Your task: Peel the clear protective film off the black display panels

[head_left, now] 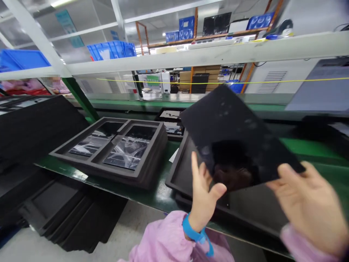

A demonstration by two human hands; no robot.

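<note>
I hold a flat glossy black panel (234, 134) tilted up in front of me, above a black tray (180, 171) on the green bench. My left hand (203, 193) touches the panel's lower left edge, thumb in front and fingers reaching up behind it. Its wrist carries a blue strap over a pink sleeve. My right hand (305, 203) grips the panel's lower right corner, thumb on the front face. Both hands are closed on the panel's edges.
To the left a stack of black foam trays (114, 145) holds two panels wrapped in clear film. Loose black foam sheets (68, 214) lie lower left. The green conveyor bench (300, 145) runs across. Blue bins (111, 50) stand on the shelf above.
</note>
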